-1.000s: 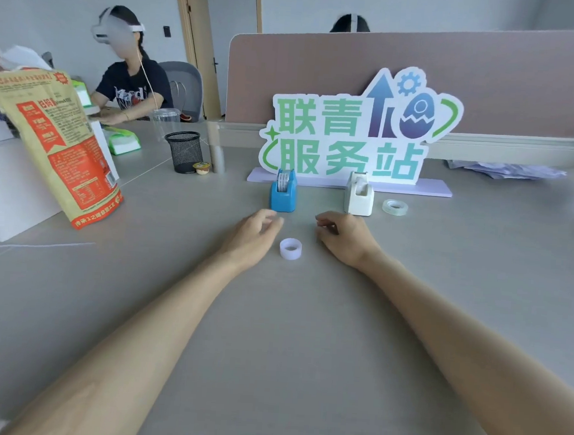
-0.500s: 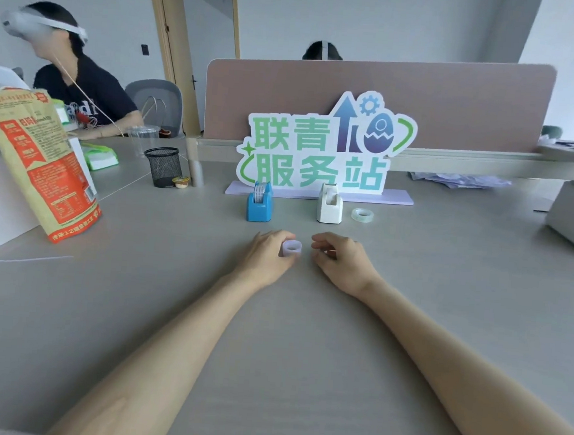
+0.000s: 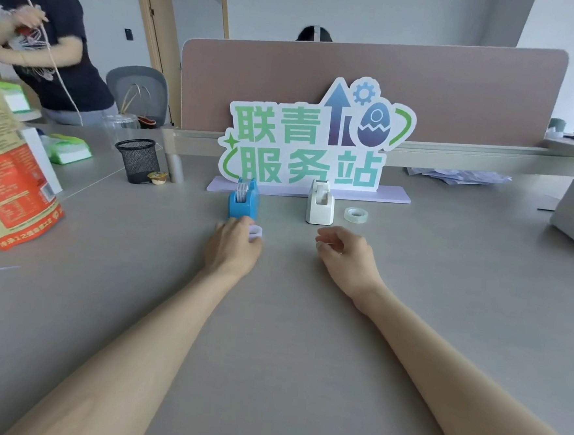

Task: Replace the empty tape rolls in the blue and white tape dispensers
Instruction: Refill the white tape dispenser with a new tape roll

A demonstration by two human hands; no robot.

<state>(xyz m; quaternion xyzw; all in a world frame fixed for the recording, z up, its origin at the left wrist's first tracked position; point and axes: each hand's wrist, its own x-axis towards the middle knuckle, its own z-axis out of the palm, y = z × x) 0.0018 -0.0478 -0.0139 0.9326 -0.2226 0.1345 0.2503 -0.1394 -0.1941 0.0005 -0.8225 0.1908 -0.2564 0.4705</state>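
Now, obs. from head cam: L hand (image 3: pixel 234 247) has its grip closed round a small pale tape roll (image 3: pixel 256 232), pinched at the fingertips; only the roll's right edge shows past the fingers, so I can't tell if it's lifted or touching the surface (image 3: pixel 286 353). R hand (image 3: pixel 342 253) rests on the surface w/ fingers loosely curled, nothing in it.

Key relation: blue dispenser (image 3: pixel 243 200) sits directly beyond the L fingertips, just beside them, poss. touching; hard to say from this angle. Its long axis runs away from me, roll slot at the far/top end, w/ a roll (image 3: pixel 242 192) seated in it. So the held roll is short of the slot and lower than it. L hand is clearly the nearer one to blue.

White dispenser (image 3: pixel 320 204) stands to the right, apart from blue, just beyond and a bit left of the R hand. R hand is nearer to it. A clear tape roll (image 3: pixel 356 215) lies flat just right of white.

Judgement: the seated roll in blue looks like it must come out before the held one goes in; the free R hand is placed to steady or to work white. Can't tell which roll is spent.
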